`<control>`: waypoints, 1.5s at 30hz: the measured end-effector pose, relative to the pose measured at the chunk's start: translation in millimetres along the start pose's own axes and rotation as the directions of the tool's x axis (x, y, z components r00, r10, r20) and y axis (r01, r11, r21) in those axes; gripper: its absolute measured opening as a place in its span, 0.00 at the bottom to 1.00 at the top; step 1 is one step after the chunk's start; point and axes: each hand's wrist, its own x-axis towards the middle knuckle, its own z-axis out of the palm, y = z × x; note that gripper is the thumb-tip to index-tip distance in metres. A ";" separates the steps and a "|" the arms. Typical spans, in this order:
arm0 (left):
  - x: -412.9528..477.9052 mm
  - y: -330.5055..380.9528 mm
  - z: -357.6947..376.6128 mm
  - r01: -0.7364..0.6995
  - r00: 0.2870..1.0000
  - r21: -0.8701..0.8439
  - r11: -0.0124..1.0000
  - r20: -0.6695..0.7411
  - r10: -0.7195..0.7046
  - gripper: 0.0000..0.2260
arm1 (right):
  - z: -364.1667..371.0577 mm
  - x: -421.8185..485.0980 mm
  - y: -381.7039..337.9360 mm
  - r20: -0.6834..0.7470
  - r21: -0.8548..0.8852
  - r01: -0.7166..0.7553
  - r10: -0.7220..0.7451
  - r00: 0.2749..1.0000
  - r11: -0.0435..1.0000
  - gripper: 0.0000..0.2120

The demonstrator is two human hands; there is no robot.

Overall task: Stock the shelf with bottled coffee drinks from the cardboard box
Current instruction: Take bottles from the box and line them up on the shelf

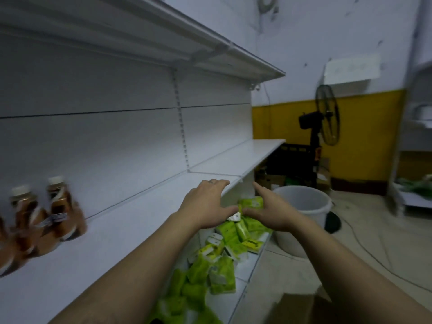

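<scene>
Blurred coffee bottles (58, 206) are cropped at left, the cardboard box (295, 308) below.

The wall (327, 31) is pale and scuffed above, with a yellow band (364, 127) along its lower part and a white sheet (353, 69) stuck near the corner. A black pedestal fan (327, 115) stands against the band. On the pale floor (378, 225) are a white bucket (287, 239), just beside the end of the white metal shelf (140, 218), and a thin cable (365, 250). The light is dim and bluish.
</scene>
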 end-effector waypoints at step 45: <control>-12.1 156.9 213.3 -0.186 0.854 -0.574 0.798 0.308 0.420 0.28 | 17.2 -190.9 153.6 -0.038 -0.215 -0.772 0.785 0.618 0.598 0.38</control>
